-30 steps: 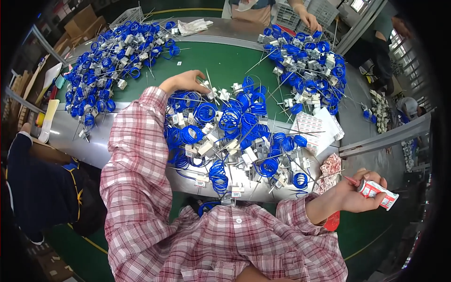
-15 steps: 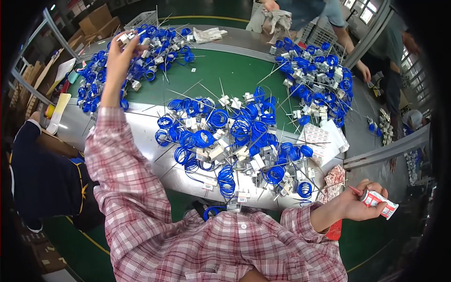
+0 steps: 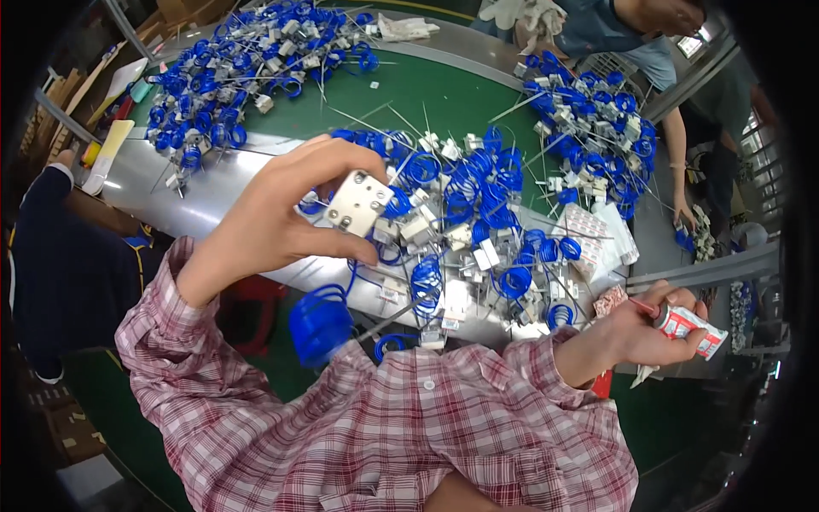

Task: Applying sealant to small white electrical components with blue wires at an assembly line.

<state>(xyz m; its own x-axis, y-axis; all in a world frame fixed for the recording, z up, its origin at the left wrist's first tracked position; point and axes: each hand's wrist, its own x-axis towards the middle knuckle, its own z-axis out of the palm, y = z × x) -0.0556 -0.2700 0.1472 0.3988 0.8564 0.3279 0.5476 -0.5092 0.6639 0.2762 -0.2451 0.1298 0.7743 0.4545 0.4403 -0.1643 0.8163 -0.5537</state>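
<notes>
Between thumb and fingers of my left hand (image 3: 260, 213) is a capillary thermostat (image 3: 359, 203), its white block face turned up, with screws and metal terminals showing. A blue coil (image 3: 320, 327), apparently its own, hangs below, near a thin metal rod. My right hand (image 3: 641, 338), off at the right, is wrapped round a small white-and-red squeeze tube (image 3: 695, 329) with a red nozzle. In front of me lies a tangled heap of similar thermostats (image 3: 465, 192) with blue coils, white blocks and thin rods; my left hand partly covers its left side.
More thermostats are heaped at the far left (image 3: 256, 64) and far right (image 3: 597, 136) of the green-topped table (image 3: 401, 85). A printed white sheet (image 3: 585, 239) lies right of the near heap. A co-worker's arm (image 3: 674, 154) reaches down at the right; another person (image 3: 77, 264) is at left.
My left hand has come back from the far-left heap toward me, bringing a thermostat. My right hand still holds the tube and has hardly moved. The co-worker at far right has leaned in.
</notes>
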